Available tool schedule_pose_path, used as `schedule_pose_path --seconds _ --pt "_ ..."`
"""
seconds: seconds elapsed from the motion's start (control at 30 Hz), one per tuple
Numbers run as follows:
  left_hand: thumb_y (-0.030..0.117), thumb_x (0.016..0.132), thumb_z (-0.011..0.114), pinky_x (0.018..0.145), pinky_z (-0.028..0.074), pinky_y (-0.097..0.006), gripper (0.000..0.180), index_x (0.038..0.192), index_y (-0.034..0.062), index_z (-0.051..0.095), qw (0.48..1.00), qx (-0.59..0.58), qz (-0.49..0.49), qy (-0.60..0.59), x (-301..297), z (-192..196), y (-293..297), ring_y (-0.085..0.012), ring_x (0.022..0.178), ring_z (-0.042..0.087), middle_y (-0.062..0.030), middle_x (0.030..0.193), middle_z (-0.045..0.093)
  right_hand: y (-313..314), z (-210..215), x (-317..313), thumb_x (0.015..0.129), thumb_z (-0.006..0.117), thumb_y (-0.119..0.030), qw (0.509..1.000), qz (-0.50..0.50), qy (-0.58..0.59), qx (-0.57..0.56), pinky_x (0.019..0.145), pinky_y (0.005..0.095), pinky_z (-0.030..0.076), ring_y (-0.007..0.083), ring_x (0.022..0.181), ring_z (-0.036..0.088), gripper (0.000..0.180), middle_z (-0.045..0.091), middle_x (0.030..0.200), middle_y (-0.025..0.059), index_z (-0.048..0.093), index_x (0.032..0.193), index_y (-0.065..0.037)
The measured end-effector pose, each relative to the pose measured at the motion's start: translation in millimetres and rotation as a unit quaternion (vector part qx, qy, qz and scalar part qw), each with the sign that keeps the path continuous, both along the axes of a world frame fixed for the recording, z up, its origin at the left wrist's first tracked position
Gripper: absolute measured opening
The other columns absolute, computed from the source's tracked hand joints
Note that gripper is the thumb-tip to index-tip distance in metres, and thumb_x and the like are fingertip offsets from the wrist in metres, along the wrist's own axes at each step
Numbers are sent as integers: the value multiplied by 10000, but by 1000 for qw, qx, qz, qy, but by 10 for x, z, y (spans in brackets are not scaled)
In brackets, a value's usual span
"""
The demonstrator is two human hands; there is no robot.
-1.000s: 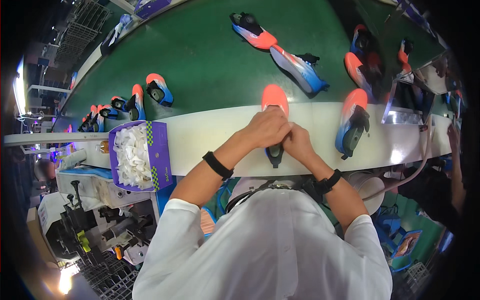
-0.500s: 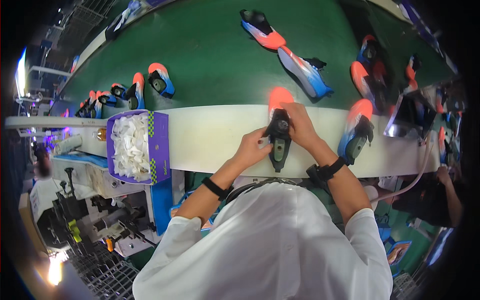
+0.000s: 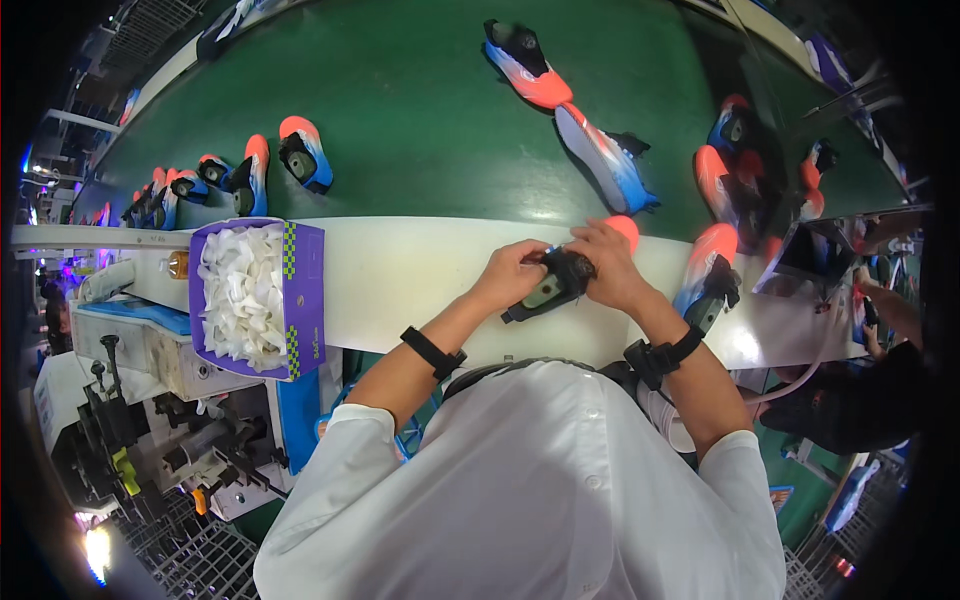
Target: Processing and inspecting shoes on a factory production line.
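Shoe (image 3: 560,280) sits between both hands above the white desk (image 3: 400,280), its long axis running from the orange toe at upper right down to the dark heel at lower left. Left hand (image 3: 515,272) grips the heel side, fingers curled narrow around it; right hand (image 3: 610,265) closes over the toe end from the right, just as near. Beside it to the right, another shoe (image 3: 708,270) lies on the desk. Well to the left, a purple box (image 3: 305,290) holds a heap of white pieces (image 3: 240,295). More shoes (image 3: 600,155) lie on the green belt (image 3: 420,120) beyond.
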State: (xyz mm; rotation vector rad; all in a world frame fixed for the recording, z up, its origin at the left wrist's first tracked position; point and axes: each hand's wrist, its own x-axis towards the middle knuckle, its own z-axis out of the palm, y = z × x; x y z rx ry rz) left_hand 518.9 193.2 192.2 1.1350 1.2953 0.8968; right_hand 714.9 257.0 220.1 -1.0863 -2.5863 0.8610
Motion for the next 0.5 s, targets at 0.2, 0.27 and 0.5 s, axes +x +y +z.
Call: schedule_pose_path --seconds 0.2,0.27,0.5 --pt "26 753 634 756 499 -295 318 1069 11 601 990 104 25 90 20 169 44 -191 819 618 -97 911 628 14 105 67 598 646 22 999 -2 -43 2 1014 516 279 358 1293 340 522 512 1259 115 627 1084 -165" --pt "43 729 661 756 499 -310 329 1047 6 583 981 155 35 111 17 292 -33 -214 846 608 -106 922 610 34 145 47 608 641 15 998 -4 -60 -5 1013 518 279 356 1296 336 513 504 1271 113 626 1089 -163" --pt "110 637 746 812 453 -390 500 1061 9 499 926 285 2 249 364 442 -121 -319 924 534 -156 1009 518 40 131 70 629 620 11 998 7 -68 -16 1016 533 269 353 1305 326 506 489 1296 115 605 1115 -131"
